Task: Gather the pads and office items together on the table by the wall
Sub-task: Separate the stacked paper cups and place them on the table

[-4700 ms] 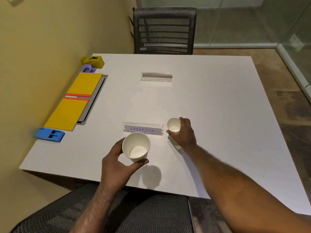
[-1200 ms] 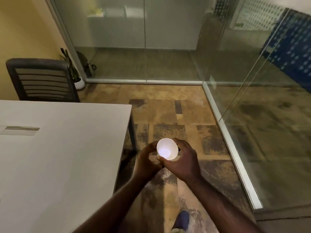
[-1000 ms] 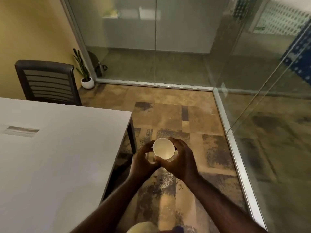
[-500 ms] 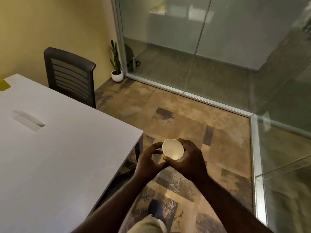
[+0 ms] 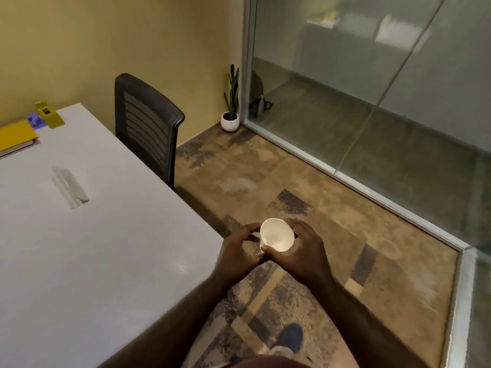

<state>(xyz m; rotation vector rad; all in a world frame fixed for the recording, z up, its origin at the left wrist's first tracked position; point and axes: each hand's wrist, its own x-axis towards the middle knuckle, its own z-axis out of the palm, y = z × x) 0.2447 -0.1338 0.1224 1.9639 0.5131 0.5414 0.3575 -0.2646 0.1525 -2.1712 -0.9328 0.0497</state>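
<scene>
I hold a white paper cup [image 5: 277, 235] over the floor, just past the corner of the white table [image 5: 93, 248]. My right hand [image 5: 300, 251] wraps its right side and my left hand [image 5: 236, 252] grips it from the left. At the far left edge of the table, by the yellow wall, lie a yellow pad [image 5: 14, 135], a small purple item [image 5: 36, 120] and a yellow item [image 5: 49, 118]. A clear name holder [image 5: 69, 187] lies on the table's middle.
A black mesh chair [image 5: 147, 126] stands at the table's far end. A small potted plant [image 5: 230, 112] sits in the corner beside a glass partition [image 5: 372, 88]. Patterned carpet spreads to the right, and my shoe [image 5: 291, 338] shows below.
Since I lifted two cups off the table, I have stood and turned right; both hands now hold the cup together. Over the last second the view swung back left, showing the pad again.
</scene>
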